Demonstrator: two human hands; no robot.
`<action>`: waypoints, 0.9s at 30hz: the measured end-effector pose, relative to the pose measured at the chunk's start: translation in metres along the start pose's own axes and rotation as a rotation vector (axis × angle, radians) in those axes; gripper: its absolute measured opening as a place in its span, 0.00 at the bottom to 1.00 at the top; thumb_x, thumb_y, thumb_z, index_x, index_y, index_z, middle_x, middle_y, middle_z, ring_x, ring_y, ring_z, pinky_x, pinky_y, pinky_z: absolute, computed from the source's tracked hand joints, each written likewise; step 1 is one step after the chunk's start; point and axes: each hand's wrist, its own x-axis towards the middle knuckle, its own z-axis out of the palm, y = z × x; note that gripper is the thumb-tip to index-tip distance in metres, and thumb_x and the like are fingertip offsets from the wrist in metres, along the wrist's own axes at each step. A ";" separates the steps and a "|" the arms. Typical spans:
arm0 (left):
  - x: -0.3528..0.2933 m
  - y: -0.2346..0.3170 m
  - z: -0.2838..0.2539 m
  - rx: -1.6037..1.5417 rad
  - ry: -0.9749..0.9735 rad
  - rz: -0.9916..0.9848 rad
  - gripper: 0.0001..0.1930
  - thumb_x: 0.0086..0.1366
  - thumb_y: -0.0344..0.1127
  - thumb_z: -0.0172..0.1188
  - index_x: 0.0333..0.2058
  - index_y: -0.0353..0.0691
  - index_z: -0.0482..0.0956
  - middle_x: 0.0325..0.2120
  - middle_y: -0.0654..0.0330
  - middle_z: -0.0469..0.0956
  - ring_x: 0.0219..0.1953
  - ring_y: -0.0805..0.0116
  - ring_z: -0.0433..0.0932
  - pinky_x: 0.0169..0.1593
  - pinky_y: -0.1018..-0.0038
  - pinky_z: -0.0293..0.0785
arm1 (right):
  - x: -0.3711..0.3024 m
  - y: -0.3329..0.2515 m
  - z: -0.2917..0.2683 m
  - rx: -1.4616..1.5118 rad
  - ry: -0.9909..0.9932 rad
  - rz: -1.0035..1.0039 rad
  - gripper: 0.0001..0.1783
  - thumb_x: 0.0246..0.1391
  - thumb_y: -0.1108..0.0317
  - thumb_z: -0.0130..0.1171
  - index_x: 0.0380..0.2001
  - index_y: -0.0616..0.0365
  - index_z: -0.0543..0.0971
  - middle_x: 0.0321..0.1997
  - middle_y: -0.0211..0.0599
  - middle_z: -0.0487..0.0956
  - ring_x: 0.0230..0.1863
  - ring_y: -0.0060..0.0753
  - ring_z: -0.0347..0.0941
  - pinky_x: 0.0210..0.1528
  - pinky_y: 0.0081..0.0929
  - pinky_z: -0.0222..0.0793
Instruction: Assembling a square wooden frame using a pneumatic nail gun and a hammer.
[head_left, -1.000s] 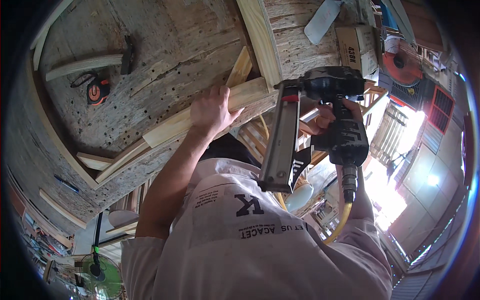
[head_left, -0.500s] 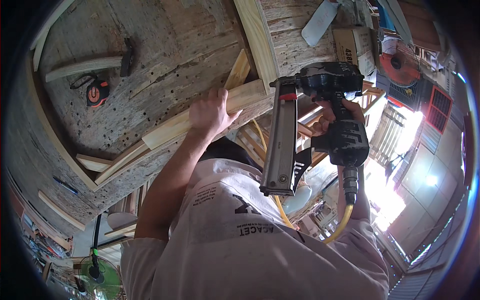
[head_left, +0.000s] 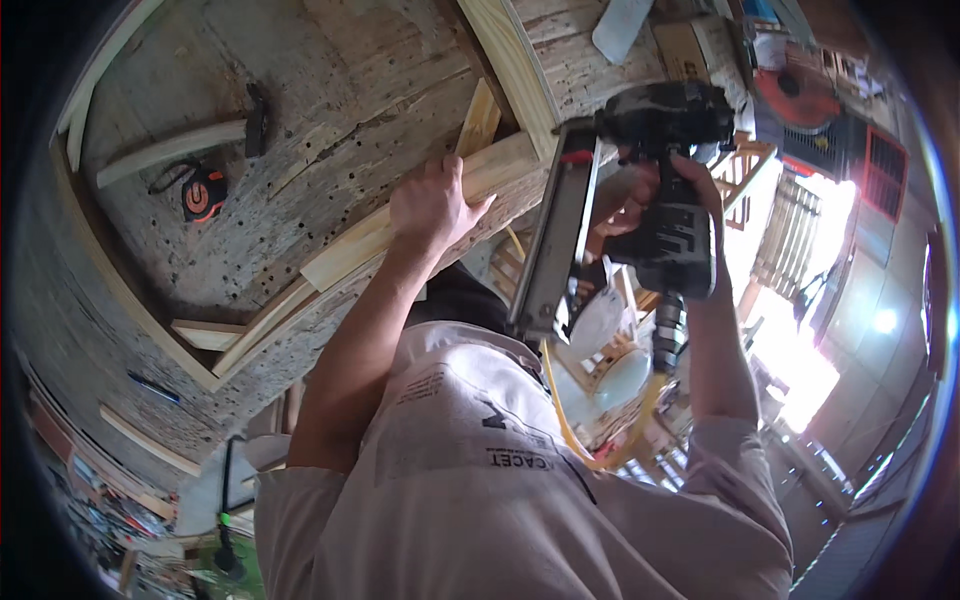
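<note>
My left hand (head_left: pixel 432 208) is closed over a pale wooden board (head_left: pixel 350 250) lying along the near edge of the worktable, its thumb pointing right. In my right hand (head_left: pixel 632 200) is a black nail gun (head_left: pixel 668 235), gripped by its handle and held upright. Its long metal magazine (head_left: pixel 553 240) slants down toward my shirt, and its head is close to the corner where the board meets another wooden frame piece (head_left: pixel 510 70). A yellow air hose (head_left: pixel 560 400) hangs below the gun. A short wooden block (head_left: pixel 480 118) sits inside that corner.
On the worktable (head_left: pixel 330 130) lie a hammer (head_left: pixel 255 120) with a wooden handle, an orange and black tape measure (head_left: pixel 204 194) and a blue pen (head_left: pixel 153 388). A cardboard box (head_left: pixel 682 50) stands at the far right, near a red fan (head_left: pixel 797 95).
The nail gun has risen slightly away from me and turned a little in my right hand. My left hand stays on the board. The whole view has shifted slightly.
</note>
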 end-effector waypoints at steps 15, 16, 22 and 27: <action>-0.003 0.005 -0.013 0.151 -0.158 0.071 0.40 0.53 0.70 0.59 0.48 0.38 0.66 0.35 0.49 0.81 0.37 0.51 0.83 0.40 0.58 0.79 | -0.024 0.207 -0.099 0.297 0.010 -0.330 0.21 0.65 0.60 0.48 0.56 0.58 0.68 0.17 0.29 0.64 0.19 0.30 0.66 0.29 0.36 0.70; -0.001 0.008 -0.010 0.181 -0.157 0.075 0.40 0.53 0.70 0.59 0.48 0.38 0.66 0.35 0.49 0.81 0.37 0.51 0.83 0.40 0.58 0.79 | -0.016 0.221 -0.103 0.379 -0.039 -0.332 0.21 0.65 0.60 0.48 0.56 0.58 0.68 0.17 0.29 0.64 0.18 0.30 0.65 0.29 0.36 0.70; 0.003 0.008 0.003 0.185 -0.042 0.084 0.34 0.54 0.67 0.59 0.40 0.37 0.69 0.32 0.45 0.80 0.34 0.45 0.82 0.36 0.55 0.78 | 0.022 0.264 -0.090 0.640 -0.261 -0.273 0.24 0.65 0.51 0.45 0.58 0.52 0.66 0.16 0.25 0.59 0.17 0.25 0.59 0.31 0.34 0.63; 0.003 0.011 0.008 0.250 0.009 0.133 0.34 0.54 0.67 0.59 0.39 0.37 0.70 0.30 0.45 0.80 0.33 0.46 0.82 0.35 0.55 0.78 | 0.038 0.287 -0.092 0.821 -0.332 -0.245 0.24 0.63 0.51 0.47 0.57 0.53 0.66 0.15 0.24 0.59 0.16 0.23 0.57 0.30 0.31 0.61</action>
